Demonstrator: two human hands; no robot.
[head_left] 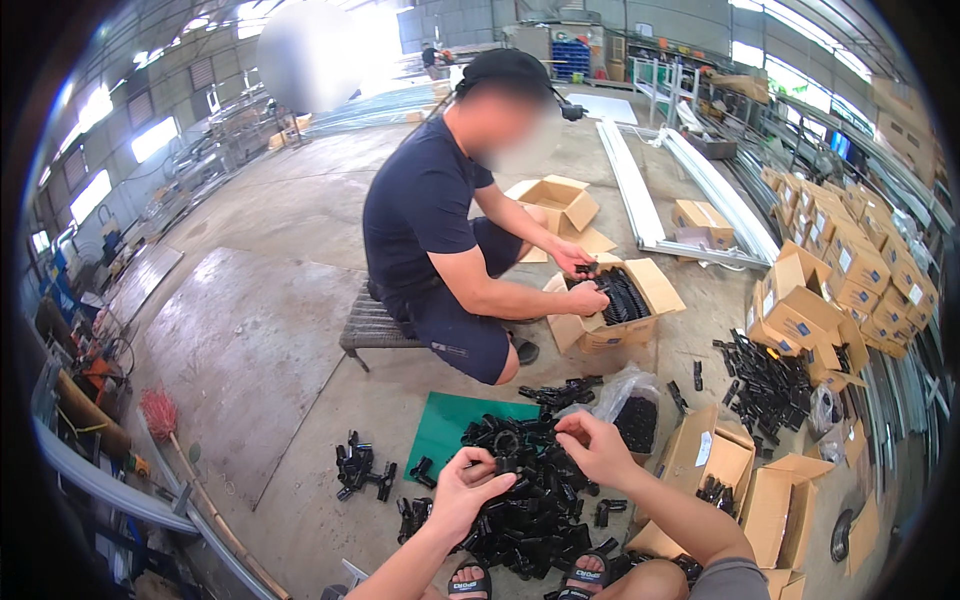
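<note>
A small, dark black fitting [507, 463] with rounded contours, its finer details too small to tell, is held in the left hand [465, 492] above a jumbled heap of glossy black tubular fittings [535, 520], lying at many angles across a flat green sheet [437, 428] and the grey concrete floor [325, 415].

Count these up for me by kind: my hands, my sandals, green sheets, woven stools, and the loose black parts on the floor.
Hands: 2 (left hand, right hand)
Sandals: 2
Green sheet: 1
Woven stool: 1
Black parts: too heaped to count
Total: 6, leaving out the black parts
</note>
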